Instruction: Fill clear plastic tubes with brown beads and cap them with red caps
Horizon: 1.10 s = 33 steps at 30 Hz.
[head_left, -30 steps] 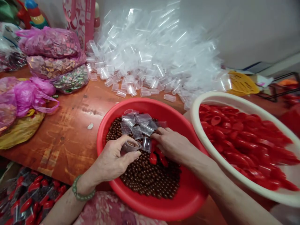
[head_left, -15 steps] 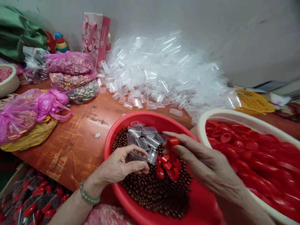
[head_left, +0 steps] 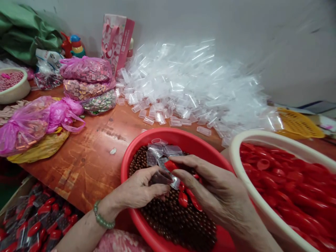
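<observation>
Over the red basin point(head_left: 170, 132), my left hand point(head_left: 140, 187) grips a clear plastic container point(head_left: 160, 176) with brown beads inside, its mouth toward the right. My right hand point(head_left: 212, 189) pinches a red plastic cap point(head_left: 170, 166) between thumb and fingers, close to that mouth. Whether cap and container touch, I cannot tell. Below lie brown beads point(head_left: 168, 217) heaped in the basin. Several clear containers point(head_left: 172, 150) rest on the beads at the back. Beside my right fingers sit loose red caps point(head_left: 183, 198), partly hidden by that hand.
A white tub point(head_left: 236, 154) full of red caps stands right. Behind the basin rises a heap of clear containers point(head_left: 183, 91). Pink bags point(head_left: 86, 71) of small pieces lie left. Filled, red-capped containers point(head_left: 36, 217) fill a box at lower left. A yellow basket point(head_left: 299, 124) is at far right.
My right hand has moved left with the red cap, up to the container in my left hand. The container has turned toward it. The whole view has shifted slightly.
</observation>
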Motion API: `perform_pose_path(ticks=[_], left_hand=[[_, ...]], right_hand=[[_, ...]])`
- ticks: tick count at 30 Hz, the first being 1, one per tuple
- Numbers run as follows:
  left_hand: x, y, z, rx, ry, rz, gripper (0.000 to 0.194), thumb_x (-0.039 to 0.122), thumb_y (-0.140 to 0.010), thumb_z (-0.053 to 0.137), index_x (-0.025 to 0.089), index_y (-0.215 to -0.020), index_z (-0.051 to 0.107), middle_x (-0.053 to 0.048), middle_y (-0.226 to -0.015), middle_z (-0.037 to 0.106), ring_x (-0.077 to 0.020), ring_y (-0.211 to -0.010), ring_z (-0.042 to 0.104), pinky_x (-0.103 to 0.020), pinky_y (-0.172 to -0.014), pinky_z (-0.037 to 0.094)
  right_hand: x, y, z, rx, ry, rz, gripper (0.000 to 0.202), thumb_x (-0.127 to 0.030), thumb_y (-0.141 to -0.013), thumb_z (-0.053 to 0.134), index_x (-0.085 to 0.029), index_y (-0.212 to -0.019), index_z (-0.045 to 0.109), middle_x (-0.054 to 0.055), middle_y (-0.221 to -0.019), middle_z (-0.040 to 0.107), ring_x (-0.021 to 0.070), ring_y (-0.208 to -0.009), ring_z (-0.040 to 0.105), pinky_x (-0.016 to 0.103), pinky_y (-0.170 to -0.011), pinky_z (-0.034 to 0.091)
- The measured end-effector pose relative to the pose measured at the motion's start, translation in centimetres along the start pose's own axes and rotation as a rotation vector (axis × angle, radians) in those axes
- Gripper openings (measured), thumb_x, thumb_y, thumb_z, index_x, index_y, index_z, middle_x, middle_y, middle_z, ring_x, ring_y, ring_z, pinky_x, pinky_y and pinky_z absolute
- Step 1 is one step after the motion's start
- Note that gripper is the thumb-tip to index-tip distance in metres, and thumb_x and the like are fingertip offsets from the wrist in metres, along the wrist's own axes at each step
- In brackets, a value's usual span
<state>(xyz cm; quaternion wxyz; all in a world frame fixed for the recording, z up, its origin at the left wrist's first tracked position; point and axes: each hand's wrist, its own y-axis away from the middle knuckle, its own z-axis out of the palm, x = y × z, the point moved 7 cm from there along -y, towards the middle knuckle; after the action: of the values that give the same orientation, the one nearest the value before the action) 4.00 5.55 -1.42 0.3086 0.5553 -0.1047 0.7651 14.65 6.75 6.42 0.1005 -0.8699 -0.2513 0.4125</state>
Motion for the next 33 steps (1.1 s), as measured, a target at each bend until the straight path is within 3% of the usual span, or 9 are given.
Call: perform_pose_path(ticks=[7, 14, 21, 24, 29, 33], left_hand=[[0.2, 0.0, 0.0, -0.007, 0.056, 0.005, 0.012, 0.025, -0.079, 0.059, 0.016, -0.085, 0.053, 0.003, -0.073, 0.050, -0.0090, -0.066, 0.045, -0.023, -0.065, 0.038], [-0.2, 0.0, -0.2, -0.003, 0.008, 0.019, 0.018, 0.032, -0.083, 0.056, 0.015, -0.083, 0.051, 0.001, -0.071, 0.049, -0.0093, -0.061, 0.046, -0.024, -0.060, 0.040], [-0.4, 0.4, -0.6, 0.060, -0.018, 0.047, 0.043, 0.056, -0.085, 0.054, 0.013, -0.091, 0.051, 0.002, -0.070, 0.047, -0.0064, -0.055, 0.044, -0.021, -0.053, 0.038], [-0.4, 0.5, -0.9, 0.101, -0.053, 0.042, 0.045, 0.058, -0.088, 0.048, 0.013, -0.094, 0.051, 0.003, -0.069, 0.050, -0.0057, -0.051, 0.046, -0.020, -0.050, 0.038], [0.2, 0.3, -1.4, 0.149, 0.047, 0.103, 0.046, 0.059, -0.087, 0.048, 0.014, -0.098, 0.053, 0.003, -0.069, 0.052, -0.0056, -0.052, 0.048, -0.019, -0.053, 0.042], [0.4, 0.1, -1.6, 0.152, 0.113, 0.125, 0.045, 0.059, -0.086, 0.051, 0.014, -0.090, 0.053, 0.001, -0.073, 0.055, -0.0060, -0.055, 0.050, -0.019, -0.057, 0.043]], right_hand=[[0.5, 0.1, 1.2, -0.066, -0.023, 0.023, 0.015, -0.024, -0.090, 0.056, -0.023, -0.102, 0.066, 0.004, -0.089, 0.072, 0.0167, -0.078, 0.069, 0.027, -0.070, 0.057], [0.3, 0.6, 1.6, -0.005, -0.045, -0.020, 0.016, -0.017, -0.089, 0.058, -0.026, -0.098, 0.068, 0.002, -0.086, 0.073, 0.0165, -0.073, 0.070, 0.028, -0.067, 0.060], [0.3, 1.2, 2.4, -0.041, 0.011, -0.145, 0.032, -0.013, -0.088, 0.057, -0.025, -0.117, 0.063, 0.006, -0.102, 0.073, 0.0188, -0.089, 0.071, 0.030, -0.077, 0.060], [0.1, 0.8, 2.5, -0.094, -0.001, -0.148, 0.031, -0.018, -0.090, 0.056, -0.024, -0.120, 0.062, 0.007, -0.106, 0.072, 0.0197, -0.095, 0.070, 0.031, -0.081, 0.060], [0.8, 0.3, 2.1, -0.172, -0.064, 0.005, 0.035, -0.028, -0.085, 0.064, -0.026, -0.120, 0.063, 0.009, -0.120, 0.065, 0.0222, -0.110, 0.063, 0.035, -0.091, 0.055], [3.4, 0.9, 1.4, -0.037, -0.356, 0.332, 0.029, -0.035, -0.079, 0.071, -0.022, -0.105, 0.067, 0.006, -0.097, 0.072, 0.0190, -0.086, 0.071, 0.027, -0.072, 0.059]])
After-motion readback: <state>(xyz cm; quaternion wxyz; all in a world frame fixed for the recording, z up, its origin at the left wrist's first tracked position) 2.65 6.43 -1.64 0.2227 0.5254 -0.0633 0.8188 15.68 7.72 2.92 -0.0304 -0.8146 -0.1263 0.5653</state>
